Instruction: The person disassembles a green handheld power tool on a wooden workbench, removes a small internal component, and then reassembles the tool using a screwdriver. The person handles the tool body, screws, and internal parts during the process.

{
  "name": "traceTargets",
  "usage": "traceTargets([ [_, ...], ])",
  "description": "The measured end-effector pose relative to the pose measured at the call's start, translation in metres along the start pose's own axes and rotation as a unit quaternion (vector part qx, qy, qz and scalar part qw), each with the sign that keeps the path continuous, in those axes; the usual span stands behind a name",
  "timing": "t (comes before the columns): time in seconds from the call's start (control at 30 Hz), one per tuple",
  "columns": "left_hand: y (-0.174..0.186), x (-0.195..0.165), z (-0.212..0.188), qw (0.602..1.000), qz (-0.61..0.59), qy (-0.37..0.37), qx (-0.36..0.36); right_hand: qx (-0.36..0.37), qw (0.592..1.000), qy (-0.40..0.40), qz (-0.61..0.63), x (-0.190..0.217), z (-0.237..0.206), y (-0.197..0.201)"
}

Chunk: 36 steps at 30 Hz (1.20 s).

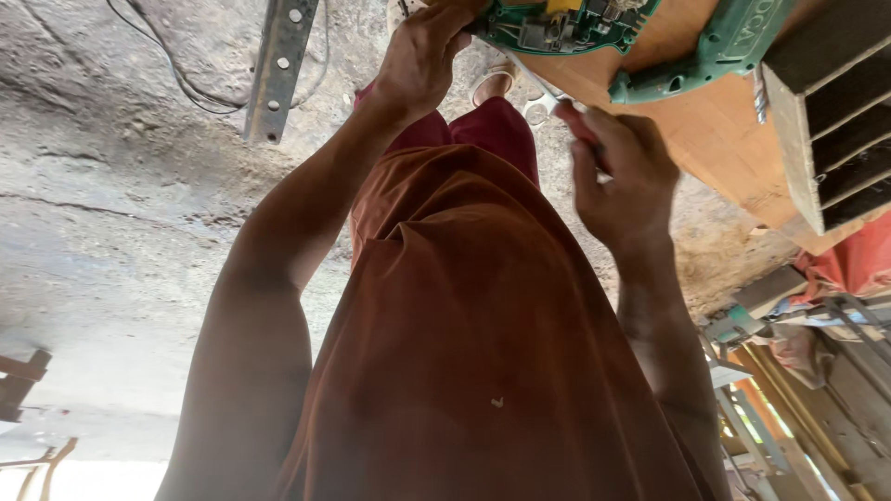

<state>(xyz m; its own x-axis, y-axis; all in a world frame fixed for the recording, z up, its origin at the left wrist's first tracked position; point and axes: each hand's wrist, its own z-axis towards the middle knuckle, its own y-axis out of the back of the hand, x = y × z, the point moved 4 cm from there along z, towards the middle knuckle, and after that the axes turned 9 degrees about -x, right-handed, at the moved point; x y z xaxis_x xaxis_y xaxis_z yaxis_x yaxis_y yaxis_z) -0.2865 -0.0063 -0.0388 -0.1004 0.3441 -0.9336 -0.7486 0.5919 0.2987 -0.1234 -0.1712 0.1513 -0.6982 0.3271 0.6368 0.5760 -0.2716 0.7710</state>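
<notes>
Rough concrete floor (111, 204), workshop clutter at right. Left hand (422, 56) is closed over the edge of an opened green power tool (557, 23) at far top; right hand (617, 172) pinches a thin metal tool (543, 85). Orange wooden board (715, 130), green tool casing (705, 56) & slatted box (826, 111) crowd the right; perforated metal bar (278, 65) lies left w/ open floor beyond.

The opened tool (557, 23) lies at the top centre of the frame on the board (715, 139), with the left hand (422, 56) on its left end. The right hand (617, 172) is below it, at the board's edge. A drill (705, 51) lies right of the tool; a slotted box (826, 102) is at far right. A perforated bar (277, 65) is at upper left.
</notes>
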Motion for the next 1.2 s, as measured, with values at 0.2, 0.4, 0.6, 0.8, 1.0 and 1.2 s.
traceTargets([
  [0.2,-0.008,0.011,-0.006,0.997,0.039,0.064,0.007,0.030,0.998,0.039,-0.032,0.031,0.029,-0.016],
  [0.4,-0.016,0.023,-0.011,0.994,0.097,0.040,0.008,0.037,0.997,0.028,-0.068,0.041,0.031,-0.021],
  [0.6,-0.028,0.029,-0.014,0.984,0.173,0.025,0.018,0.031,0.991,0.105,-0.071,0.063,0.036,-0.028],
  [0.8,-0.034,0.028,-0.019,0.971,0.232,0.053,0.013,0.100,0.981,0.074,-0.147,0.060,0.055,-0.037],
  [1.0,-0.035,0.022,-0.024,0.960,0.275,0.046,0.016,0.133,0.921,0.237,-0.279,0.087,0.072,-0.038],
  [1.2,-0.027,0.020,-0.023,0.967,0.248,0.059,0.003,0.225,0.938,0.074,-0.253,0.095,0.091,-0.039],
])
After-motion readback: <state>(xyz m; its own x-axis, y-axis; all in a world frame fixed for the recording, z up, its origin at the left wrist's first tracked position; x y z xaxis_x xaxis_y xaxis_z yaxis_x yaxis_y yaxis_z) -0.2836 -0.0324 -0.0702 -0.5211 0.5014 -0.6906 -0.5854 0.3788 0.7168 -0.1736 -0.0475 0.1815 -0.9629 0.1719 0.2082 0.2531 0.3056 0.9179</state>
